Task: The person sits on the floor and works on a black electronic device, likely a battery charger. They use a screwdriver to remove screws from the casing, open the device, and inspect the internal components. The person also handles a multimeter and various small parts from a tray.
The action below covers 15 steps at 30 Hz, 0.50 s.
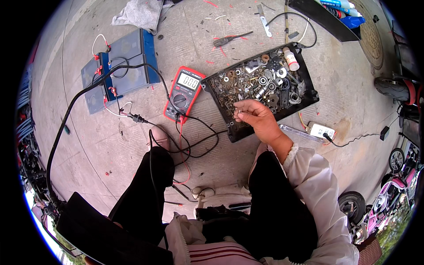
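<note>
My right hand [258, 119] is above the near-left edge of a black tray [304, 104] full of loose hardware. Its thumb and fingertips are pinched together on a small shiny metal piece [240, 112], too small to name. Nuts, bolts, washers, bearings, springs and gears fill the tray, along with a white bottle [291, 61] with a pinkish label. Of my left hand [118, 225], only a sliver of finger shows at the edge of a dark panel-like object [101, 234] at the lower left. That object hides the rest, so its grip cannot be made out.
A red multimeter [182, 92] lies left of the tray, its leads looping toward my feet. Farther left stands a blue-cased battery pack [128, 55] with wired terminals. A small white module [320, 131] lies to the right. A black bin [329, 20] and grey cloth [139, 15] are at the back.
</note>
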Available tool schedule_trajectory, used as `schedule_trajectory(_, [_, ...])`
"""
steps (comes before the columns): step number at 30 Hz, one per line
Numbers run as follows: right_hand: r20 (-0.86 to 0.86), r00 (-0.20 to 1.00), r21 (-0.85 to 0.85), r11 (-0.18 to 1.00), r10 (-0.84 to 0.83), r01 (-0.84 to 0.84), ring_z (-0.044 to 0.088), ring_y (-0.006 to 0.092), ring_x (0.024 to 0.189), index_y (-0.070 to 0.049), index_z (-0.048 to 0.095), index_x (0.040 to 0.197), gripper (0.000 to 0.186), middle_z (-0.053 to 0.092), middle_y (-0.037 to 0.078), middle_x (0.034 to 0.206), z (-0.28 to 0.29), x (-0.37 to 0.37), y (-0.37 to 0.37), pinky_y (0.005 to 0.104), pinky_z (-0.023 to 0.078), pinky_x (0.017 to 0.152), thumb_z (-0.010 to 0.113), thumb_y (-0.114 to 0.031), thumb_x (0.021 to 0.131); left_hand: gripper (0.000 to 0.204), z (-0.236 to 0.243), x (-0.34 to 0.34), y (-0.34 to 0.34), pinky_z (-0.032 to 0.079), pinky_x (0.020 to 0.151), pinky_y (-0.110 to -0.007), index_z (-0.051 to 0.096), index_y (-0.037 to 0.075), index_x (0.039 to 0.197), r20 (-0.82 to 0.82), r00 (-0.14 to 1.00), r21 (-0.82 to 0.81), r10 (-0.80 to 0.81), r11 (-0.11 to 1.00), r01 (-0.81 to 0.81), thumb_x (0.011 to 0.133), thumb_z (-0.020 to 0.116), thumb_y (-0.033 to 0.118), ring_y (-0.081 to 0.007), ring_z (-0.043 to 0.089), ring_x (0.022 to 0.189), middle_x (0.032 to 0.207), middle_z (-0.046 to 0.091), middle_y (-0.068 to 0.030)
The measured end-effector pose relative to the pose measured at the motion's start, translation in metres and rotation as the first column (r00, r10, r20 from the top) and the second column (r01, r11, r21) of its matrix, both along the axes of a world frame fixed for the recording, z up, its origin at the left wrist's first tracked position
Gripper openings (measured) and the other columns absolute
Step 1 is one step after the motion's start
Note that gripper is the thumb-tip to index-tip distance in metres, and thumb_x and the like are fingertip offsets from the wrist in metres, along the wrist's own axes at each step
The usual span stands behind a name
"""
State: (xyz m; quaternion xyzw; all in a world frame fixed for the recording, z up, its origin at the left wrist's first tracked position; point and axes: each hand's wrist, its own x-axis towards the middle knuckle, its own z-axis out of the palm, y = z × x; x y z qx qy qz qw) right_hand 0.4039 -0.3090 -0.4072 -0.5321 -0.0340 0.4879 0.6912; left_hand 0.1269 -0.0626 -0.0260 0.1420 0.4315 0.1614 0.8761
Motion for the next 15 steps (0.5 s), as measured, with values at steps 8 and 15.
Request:
schedule_trajectory(8, [-0.168,0.984,-0.048,0.998,-0.058,0.050,0.069,0.0230,0.106,0.001,0.061,0.131,0.031,0.069,0.014,0.116,0.001,0.003,-0.003,0.0351,0.057,0.092,0.057,-0.002,0.101,0.058,0.000,0.008,-0.003,0.040,0.118,-0.054,0.054,-0.002,0.141,-0.055,0.997,0.068,-0.046,0.996,0.050,0.091,0.075,0.020,-0.0309,0.057,0.131,0.142,0.059,-0.0175])
schedule_trajectory(15, [-0.192,0.978,-0.043,0.996,-0.081,0.074,0.069,0.0237,0.105,0.002,0.061,0.131,0.030,0.069,0.015,0.116,0.001,0.003,-0.004,0.0352,0.058,0.092,0.056,-0.003,0.102,0.058,-0.001,0.016,-0.004,0.037,0.119,-0.054,0.054,-0.002,0.141,-0.124,0.985,0.139,-0.116,0.981,0.133,0.091,0.075,0.019,-0.0326,0.053,0.135,0.145,0.056,-0.0175])
